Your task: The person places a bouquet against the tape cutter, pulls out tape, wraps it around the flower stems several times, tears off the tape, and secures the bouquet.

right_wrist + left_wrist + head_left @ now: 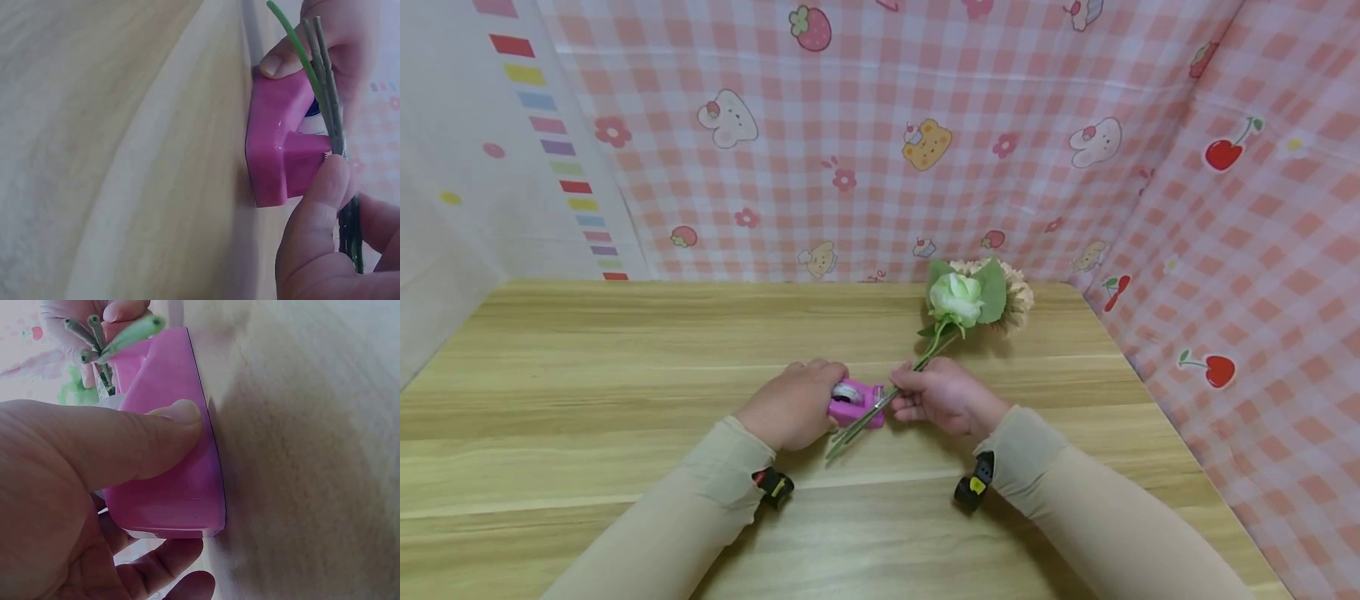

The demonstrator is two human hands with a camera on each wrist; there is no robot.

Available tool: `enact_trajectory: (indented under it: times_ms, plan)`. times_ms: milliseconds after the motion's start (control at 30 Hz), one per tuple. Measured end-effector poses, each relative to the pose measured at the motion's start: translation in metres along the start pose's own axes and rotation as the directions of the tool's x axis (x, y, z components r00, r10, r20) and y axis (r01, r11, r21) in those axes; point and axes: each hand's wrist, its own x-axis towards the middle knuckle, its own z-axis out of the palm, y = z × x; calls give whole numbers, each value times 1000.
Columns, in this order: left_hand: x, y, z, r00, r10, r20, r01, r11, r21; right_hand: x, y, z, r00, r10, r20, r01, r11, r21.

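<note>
Nearby, pink gingham cloth (925,125) behind table (550,400).

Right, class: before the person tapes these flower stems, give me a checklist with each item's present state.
1. Left hand grips the pink plastic tape dispenser: ok.
2. Dispenser rests on the light wooden table: ok.
3. Right hand holds the bunch of green flower stems: ok.
4. Stems lie across the dispenser's front edge: ok.
5. Free tape end ready: cannot tell.
6. White rose bloom clear of both hands: ok.
</note>
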Motion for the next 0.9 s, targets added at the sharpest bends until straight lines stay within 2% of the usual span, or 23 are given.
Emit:
enact_trajectory:
  times_ms: [200, 433, 900]
  plan:
    - [0, 0, 0, 1000, -12, 13, 12, 1000, 4, 0, -4, 1, 999, 21, -36, -20, 999, 36]
    - [1, 0, 1, 1000, -17, 10, 17, 1000, -3, -1, -5, 1, 1000, -2, -11, 3, 998, 61]
    - [0, -1, 1, 1000, -21, 8, 21, 1000, -9, 0, -2, 2, 1000, -4, -10, 5, 998, 64]
